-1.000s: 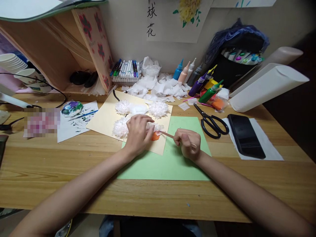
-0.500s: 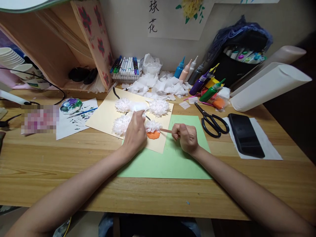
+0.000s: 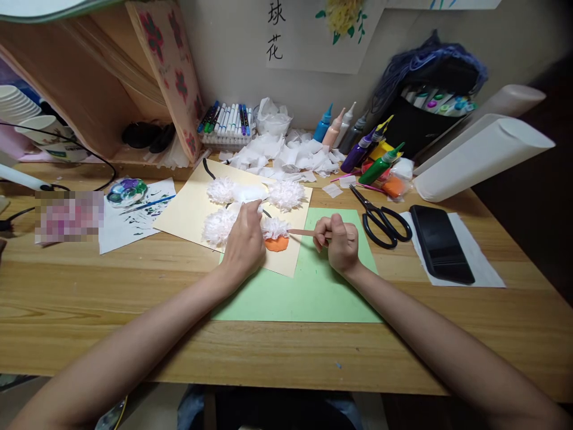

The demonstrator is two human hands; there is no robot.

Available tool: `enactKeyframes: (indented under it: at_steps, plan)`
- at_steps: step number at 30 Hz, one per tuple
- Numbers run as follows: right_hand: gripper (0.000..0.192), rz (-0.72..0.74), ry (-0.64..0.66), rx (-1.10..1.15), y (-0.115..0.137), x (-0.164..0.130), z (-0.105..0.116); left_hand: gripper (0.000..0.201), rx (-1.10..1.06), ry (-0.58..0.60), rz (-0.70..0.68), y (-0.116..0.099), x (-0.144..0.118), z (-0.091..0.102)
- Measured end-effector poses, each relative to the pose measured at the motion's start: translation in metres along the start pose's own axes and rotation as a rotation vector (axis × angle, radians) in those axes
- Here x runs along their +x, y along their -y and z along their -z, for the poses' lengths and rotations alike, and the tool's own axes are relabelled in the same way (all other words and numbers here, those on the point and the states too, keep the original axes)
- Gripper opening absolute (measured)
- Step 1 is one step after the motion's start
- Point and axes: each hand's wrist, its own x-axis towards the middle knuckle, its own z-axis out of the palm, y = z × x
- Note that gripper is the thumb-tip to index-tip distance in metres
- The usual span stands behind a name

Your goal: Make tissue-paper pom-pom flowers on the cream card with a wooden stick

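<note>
In the head view, a pale yellow sheet of card (image 3: 188,209) lies on the wooden desk (image 3: 286,346), and everything else sits around it. On the card are four fluffy white tissue-paper pompom flowers: one at its upper middle (image 3: 221,190), one to the upper right (image 3: 286,194), one at the lower left (image 3: 216,226) and a small one (image 3: 275,227) near the lower right corner, sitting on a flat blob of orange clay (image 3: 277,243). The left hand (image 3: 244,242) rests over the card between the lower-left flower and the small one, its fingers curled, with the fingertips pinching white tissue at the card's centre. The right hand (image 3: 336,242), just off the card's right edge over a light green paper sheet (image 3: 308,292), is closed in a fist around a thin pinkish wooden stick (image 3: 301,233) whose tip reaches the small flower and the orange clay. Right of the card lie black-handled scissors (image 3: 380,221) and, farther right, a black smartphone (image 3: 441,245) on white paper. Behind the card is a heap of white tissue scraps (image 3: 286,158); left of it, a paint-smeared white sheet (image 3: 134,221).
</note>
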Motion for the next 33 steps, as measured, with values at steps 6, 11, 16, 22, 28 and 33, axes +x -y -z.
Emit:
enactKeyframes:
  at_steps: [6, 11, 16, 22, 28, 33]
  plan:
    - [0.062, -0.024, 0.057, 0.008, -0.004, 0.003, -0.001, 0.042, 0.009, -0.013, -0.011, 0.001, 0.000, 0.000]
    - [0.061, 0.003, 0.037, -0.014, -0.001, 0.001, 0.000, 0.042, -0.004, -0.037, -0.019, 0.002, -0.001, -0.002]
    - [0.061, 0.011, -0.117, 0.066, -0.002, 0.001, 0.006, 0.038, 0.079, -0.030, -0.066, 0.001, 0.004, 0.009]
    - [0.059, -0.055, -0.161, 0.168, -0.005, 0.007, 0.006, 0.019, 0.402, -0.062, -0.115, 0.016, 0.030, 0.038]
    - [0.062, -0.031, -0.143, 0.127, -0.005, 0.006, 0.005, 0.009, 0.498, 0.055, -0.176, 0.026, 0.055, 0.037]
    - [0.065, -0.016, -0.141, 0.103, -0.003, 0.005, 0.005, 0.017, 0.421, 0.003, -0.168, 0.024, 0.062, 0.029]
